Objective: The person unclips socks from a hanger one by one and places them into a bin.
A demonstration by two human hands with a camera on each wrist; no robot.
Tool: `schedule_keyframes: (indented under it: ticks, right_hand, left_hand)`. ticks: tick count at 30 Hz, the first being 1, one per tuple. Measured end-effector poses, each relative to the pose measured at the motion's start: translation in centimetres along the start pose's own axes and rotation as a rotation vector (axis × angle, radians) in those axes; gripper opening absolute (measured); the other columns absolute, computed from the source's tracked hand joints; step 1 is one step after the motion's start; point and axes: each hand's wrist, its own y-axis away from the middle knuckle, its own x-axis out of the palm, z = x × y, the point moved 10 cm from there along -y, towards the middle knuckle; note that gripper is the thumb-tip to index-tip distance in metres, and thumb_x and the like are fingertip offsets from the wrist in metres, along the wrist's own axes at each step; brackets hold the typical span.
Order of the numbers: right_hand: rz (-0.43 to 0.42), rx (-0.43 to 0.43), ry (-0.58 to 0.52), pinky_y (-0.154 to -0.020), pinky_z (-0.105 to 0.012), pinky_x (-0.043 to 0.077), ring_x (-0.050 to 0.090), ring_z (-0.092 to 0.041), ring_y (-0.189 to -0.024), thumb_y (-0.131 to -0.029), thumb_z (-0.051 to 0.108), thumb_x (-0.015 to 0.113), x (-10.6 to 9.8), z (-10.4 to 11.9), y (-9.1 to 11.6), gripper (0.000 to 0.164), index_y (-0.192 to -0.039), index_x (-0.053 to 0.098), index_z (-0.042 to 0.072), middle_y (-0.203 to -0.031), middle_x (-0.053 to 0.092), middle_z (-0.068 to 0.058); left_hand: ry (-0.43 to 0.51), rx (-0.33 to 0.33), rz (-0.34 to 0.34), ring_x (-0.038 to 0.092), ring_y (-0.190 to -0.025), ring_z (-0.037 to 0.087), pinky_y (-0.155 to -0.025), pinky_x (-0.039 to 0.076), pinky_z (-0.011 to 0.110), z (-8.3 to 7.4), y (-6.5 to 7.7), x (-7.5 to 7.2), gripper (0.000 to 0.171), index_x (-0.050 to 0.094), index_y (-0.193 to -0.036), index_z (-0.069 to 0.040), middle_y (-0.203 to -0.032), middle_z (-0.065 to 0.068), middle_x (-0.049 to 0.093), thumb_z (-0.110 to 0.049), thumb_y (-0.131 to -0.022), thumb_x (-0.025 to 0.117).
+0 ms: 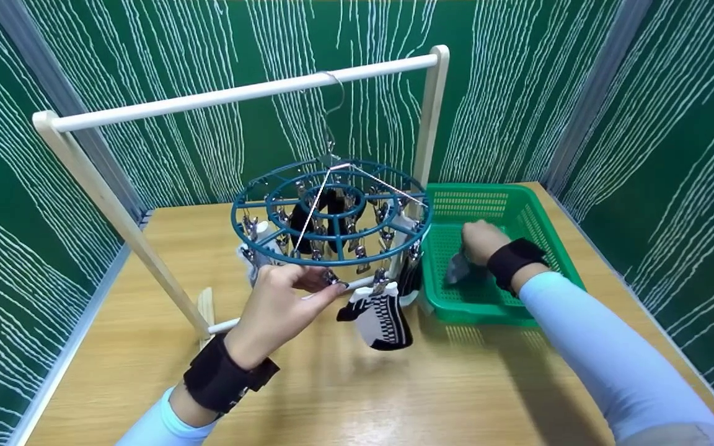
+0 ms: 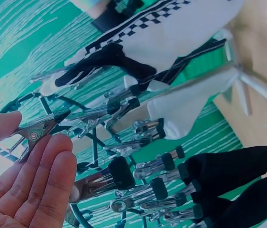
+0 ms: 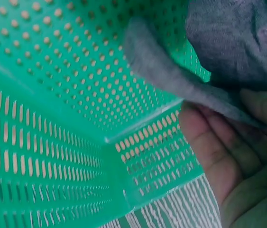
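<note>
A round dark-teal clip hanger (image 1: pixel 357 260) hangs with metal clips and several socks on it. My left hand (image 1: pixel 279 303) is at its near rim, pinching a metal clip (image 2: pixel 34 135) between thumb and fingers; no sock is in that clip. Just right of this hand hangs a white sock with black checks (image 1: pixel 388 319). Inside the green basket (image 1: pixel 571 260), my right hand (image 1: pixel 480 240) grips a grey sock (image 3: pixel 154 59) between thumb and fingers, part of the cloth sticking up past the fingertips.
A wooden stand with a white bar (image 1: pixel 245 91) carries the hanger by its hook. Black socks (image 2: pixel 233 164) and a pale sock (image 2: pixel 173 114) hang from other clips. Green walls with white streaks (image 1: pixel 518 80) enclose the wooden table (image 1: pixel 165 248) at the back and sides.
</note>
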Motion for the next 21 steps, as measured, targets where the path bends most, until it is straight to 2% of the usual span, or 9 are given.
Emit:
schedule_keyframes:
  ticks: [5,10,12,14,16,19,21]
  right_hand:
    - [0.096,-0.033,-0.025,-0.066,-0.040,0.053,0.068,-0.027,-0.071,-0.095,0.001,0.068,2.9,0.3,-0.8,0.012,-0.083,0.072,-0.002,-0.087,0.076,-0.027]
    - [0.123,-0.104,-0.069,-0.058,-0.039,0.048,0.059,-0.021,-0.062,-0.093,0.014,0.069,9.9,-4.5,-4.5,0.018,-0.076,0.070,0.010,-0.076,0.075,-0.015]
    - [0.124,-0.136,-0.097,-0.054,-0.036,0.043,0.054,-0.019,-0.059,-0.092,0.017,0.069,12.0,-5.9,-5.4,0.019,-0.073,0.065,0.017,-0.071,0.070,-0.008]
    - [0.181,-0.098,-0.111,-0.055,-0.035,0.045,0.055,-0.021,-0.060,-0.094,0.015,0.068,11.7,-5.0,-4.8,0.021,-0.073,0.064,0.016,-0.072,0.069,-0.007]
    - [0.231,-0.045,-0.097,-0.058,-0.039,0.050,0.058,-0.024,-0.062,-0.094,0.010,0.068,9.9,-2.9,-3.4,0.020,-0.075,0.065,0.012,-0.074,0.070,-0.010]
    - [0.216,-0.083,-0.087,-0.059,-0.040,0.050,0.057,-0.022,-0.061,-0.093,0.015,0.071,9.5,-2.8,-3.5,0.023,-0.072,0.065,0.014,-0.072,0.069,-0.006]
    - [0.194,-0.101,-0.100,-0.057,-0.037,0.045,0.052,-0.020,-0.058,-0.092,0.015,0.073,8.1,-2.0,-2.9,0.029,-0.067,0.059,0.016,-0.067,0.063,-0.002]
  left_hand:
    - [-0.001,-0.009,0.003,0.081,-0.081,0.019,-0.079,0.068,0.034,0.2,0.1,-0.1,0.010,0.083,-0.096,-0.004,-0.088,0.007,0.083,-0.011,-0.092,0.088]
    - [-0.008,-0.013,0.012,0.082,-0.082,0.021,-0.080,0.068,0.036,0.3,0.1,-0.1,0.012,0.082,-0.097,-0.003,-0.092,0.009,0.084,-0.012,-0.092,0.088]
    - [-0.015,-0.017,0.015,0.082,-0.083,0.021,-0.080,0.068,0.037,0.3,0.2,-0.1,0.013,0.082,-0.098,-0.002,-0.093,0.010,0.084,-0.012,-0.092,0.088]
    - [-0.022,-0.024,0.016,0.082,-0.083,0.021,-0.081,0.068,0.037,0.4,0.2,-0.1,0.014,0.082,-0.098,-0.002,-0.094,0.011,0.084,-0.013,-0.092,0.088]
    - [-0.028,-0.028,0.015,0.082,-0.083,0.021,-0.081,0.068,0.037,0.4,0.2,-0.2,0.014,0.082,-0.098,-0.002,-0.093,0.011,0.084,-0.013,-0.092,0.088]
    - [-0.033,-0.036,0.012,0.082,-0.082,0.020,-0.081,0.068,0.037,0.5,0.2,-0.2,0.014,0.082,-0.097,-0.003,-0.092,0.010,0.084,-0.014,-0.092,0.089]
    - [-0.035,-0.043,0.014,0.082,-0.082,0.019,-0.082,0.067,0.038,0.6,0.2,-0.2,0.014,0.082,-0.097,-0.003,-0.092,0.009,0.084,-0.014,-0.092,0.089]
